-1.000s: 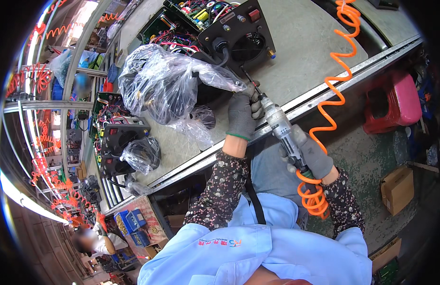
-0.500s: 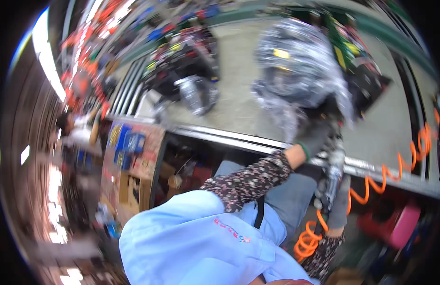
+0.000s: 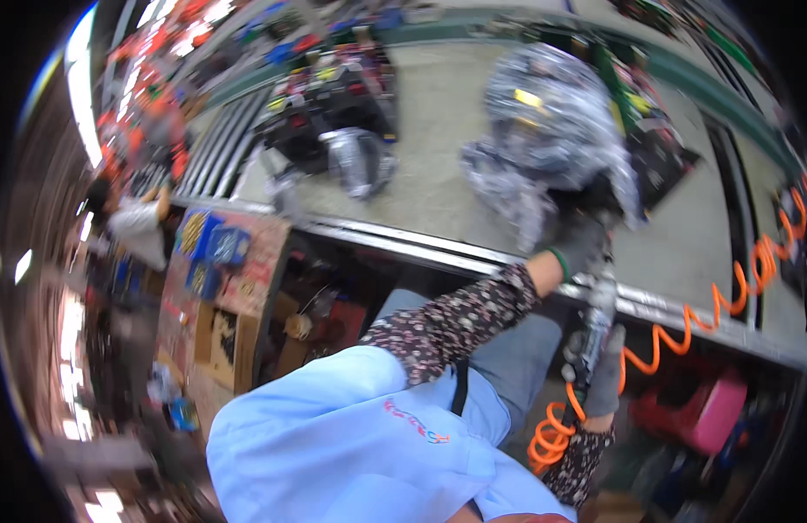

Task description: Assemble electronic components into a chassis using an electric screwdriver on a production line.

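My right hand [image 3: 606, 376], in a grey glove, is closed around a long silvery air screwdriver [image 3: 595, 314] below the bench edge. An orange coiled hose [image 3: 654, 351] runs from the tool's lower end. Up at the tool's front end is my left hand [image 3: 579, 244], gloved in grey with a green cuff. It reaches against the near lower side of a bulky dark unit wrapped in clear plastic [image 3: 556, 122]. Its fingers are blurred and partly hidden there, and so is the tool's tip. A black unit with a green panel [image 3: 661, 144] stands right beside the wrapped one.
Another black unit [image 3: 334, 109] with a plastic-wrapped part sits left on the grey bench [image 3: 434, 113]. Metal rollers [image 3: 216, 148] lie beyond it. Left of me, a side table [image 3: 268, 240] bears blue bins [image 3: 227, 246] and a cardboard box [image 3: 222, 344]. A person [image 3: 138, 222] works farther left.
My view has swung slightly, moving the side table leftward in the picture. Both hands and the air screwdriver keep about the same place against the wrapped unit. The orange hose has swayed.
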